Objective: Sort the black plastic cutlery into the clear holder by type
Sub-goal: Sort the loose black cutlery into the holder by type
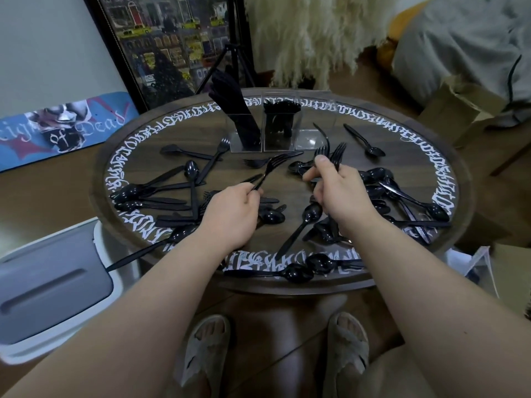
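Note:
Black plastic forks, spoons and knives lie scattered over a round dark table [448, 179] with white lettering round its rim. My left hand [232, 214] pinches the handle of one black fork [271, 166], its tines raised toward the far side. My right hand [339, 193] grips several forks [330, 153] in a bunch, tines up. The clear holder [283, 122] stands at the back of the table. Its left compartment holds knives [238, 107], its middle one dark cutlery, and its right one looks empty.
A white lidded bin [48, 285] stands left of the table. A tripod [230, 61] and a framed picture [172, 44] are behind the table. Cardboard boxes [465, 110] sit at the right. My sandalled feet [275, 354] are below the table's near edge.

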`<state>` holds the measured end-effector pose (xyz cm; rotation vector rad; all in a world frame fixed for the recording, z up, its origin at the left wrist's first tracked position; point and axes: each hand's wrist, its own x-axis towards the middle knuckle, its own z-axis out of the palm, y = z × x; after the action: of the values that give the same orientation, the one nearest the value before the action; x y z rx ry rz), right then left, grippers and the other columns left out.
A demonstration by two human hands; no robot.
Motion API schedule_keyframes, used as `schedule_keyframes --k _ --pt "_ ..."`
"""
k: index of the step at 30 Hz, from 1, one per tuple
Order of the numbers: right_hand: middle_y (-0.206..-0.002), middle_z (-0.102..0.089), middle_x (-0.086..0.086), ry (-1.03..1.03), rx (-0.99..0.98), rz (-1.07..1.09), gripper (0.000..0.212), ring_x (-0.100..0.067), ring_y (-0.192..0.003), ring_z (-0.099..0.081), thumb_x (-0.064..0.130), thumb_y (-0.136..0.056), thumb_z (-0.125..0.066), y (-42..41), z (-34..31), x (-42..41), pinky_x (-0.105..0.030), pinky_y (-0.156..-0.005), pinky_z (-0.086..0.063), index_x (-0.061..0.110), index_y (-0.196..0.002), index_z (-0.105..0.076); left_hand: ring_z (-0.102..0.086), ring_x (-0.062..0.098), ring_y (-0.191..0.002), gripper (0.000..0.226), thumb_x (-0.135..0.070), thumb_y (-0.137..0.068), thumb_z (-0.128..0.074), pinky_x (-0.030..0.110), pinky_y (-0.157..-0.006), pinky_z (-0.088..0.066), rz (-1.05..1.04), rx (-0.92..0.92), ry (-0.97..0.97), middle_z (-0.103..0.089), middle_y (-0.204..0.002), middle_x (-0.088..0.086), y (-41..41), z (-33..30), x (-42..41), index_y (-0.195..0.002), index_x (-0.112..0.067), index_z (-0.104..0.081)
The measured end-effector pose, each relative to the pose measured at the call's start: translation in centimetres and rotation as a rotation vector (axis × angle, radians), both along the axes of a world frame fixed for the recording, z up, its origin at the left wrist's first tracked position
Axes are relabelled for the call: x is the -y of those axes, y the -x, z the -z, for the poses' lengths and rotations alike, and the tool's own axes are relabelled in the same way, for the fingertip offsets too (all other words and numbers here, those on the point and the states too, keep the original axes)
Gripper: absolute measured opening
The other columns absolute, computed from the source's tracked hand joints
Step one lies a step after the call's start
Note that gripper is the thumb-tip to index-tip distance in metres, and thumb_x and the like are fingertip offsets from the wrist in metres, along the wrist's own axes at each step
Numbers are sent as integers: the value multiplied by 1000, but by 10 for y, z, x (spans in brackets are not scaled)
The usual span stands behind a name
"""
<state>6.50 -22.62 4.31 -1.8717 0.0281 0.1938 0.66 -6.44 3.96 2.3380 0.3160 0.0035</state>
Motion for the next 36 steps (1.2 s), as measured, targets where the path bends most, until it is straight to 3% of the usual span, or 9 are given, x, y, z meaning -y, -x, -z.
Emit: schedule_keyframes --k 3,6,9,15,20,24,26,33,36 --pt "-55 -49 -2 24 -13 -7 28 -9 -45 -41 26 -94 -48 -2 0 -6 -23 -51 -37 9 -89 -70 -50 18 -65 33 -23 -102 -33 31 -66 -40 -8 34 1 -57 -70 -2 -3 -2 1 -118 -15 -61" --pt "-57 -45 -4 22 22 18 29 -15 -51 -38 22 -90 -55 -5 3 -16 -28 -56 -32 -1 -76 -66 -59 26 -94 35 -23 -103 -32 35 -85 -45 0 30 2 -66 -99 8 -6 -4 4 -127 -15 -56" --pt "-42 -34 7 3 41 13 36 -11 -43 -30 20 -90 -59 -9 8 -26 -26 -51 -28 15 -56 -45 -55 29 -112 42 -30 -102 -34 36 -95 -43 31 -19 4 -61 -122 13 -10 -1 5 -142 -19 -43" --pt "-65 -66 -1 25 128 0 13 -19 -69 -65 16 -85 -63 -12 13 -34 -36 -73 -53 17 -75 -54 -53 23 -112 74 -59 -85 -53 31 -82 -40 171 -95 -86 -55 -126 5 -12 4 6 -146 -23 -32" --pt "-81 -71 -13 2 83 -23 26 -29 -84 -65 25 -83 -67 -15 17 -35 -41 -83 -52 0 -83 -60 -52 13 -80 69 -43 -88 -58 29 -69 -37 261 -118 -112 -52 -86 -13 -13 5 5 -146 -24 -27" --pt "-63 -63 7 -53 52 -53 20 2 -47 -52 20 -87 -68 -12 11 -31 -15 -51 -39 13 -72 -56 -53 12 -73 46 -22 -94 -47 32 -68 -39 279 -108 -115 -58 -77 -5 -13 2 1 -139 -21 -37" --pt "-65 -64 3 -80 30 -79 24 4 -38 -47 18 -88 -66 -10 8 -30 -10 -45 -34 14 -68 -54 -54 17 -77 36 -21 -95 -43 35 -72 -42 291 -108 -117 -60 -79 0 -12 0 1 -131 -22 -43" --pt "-46 -51 7 -38 10 -65 37 -2 -41 -43 37 -97 -50 -10 6 -30 -23 -54 -35 9 -78 -65 -50 21 -71 25 -20 -97 -34 35 -65 -39 115 -78 11 -52 -74 -1 -14 -5 -4 -109 -17 -56" --pt "-52 -47 4 -75 -4 44 33 -11 -55 -45 28 -93 -51 -14 4 -27 -28 -61 -36 12 -69 -67 -47 20 -66 23 -26 -98 -33 33 -62 -37 61 -58 9 -51 -72 -1 -15 -5 -7 -105 -16 -53"
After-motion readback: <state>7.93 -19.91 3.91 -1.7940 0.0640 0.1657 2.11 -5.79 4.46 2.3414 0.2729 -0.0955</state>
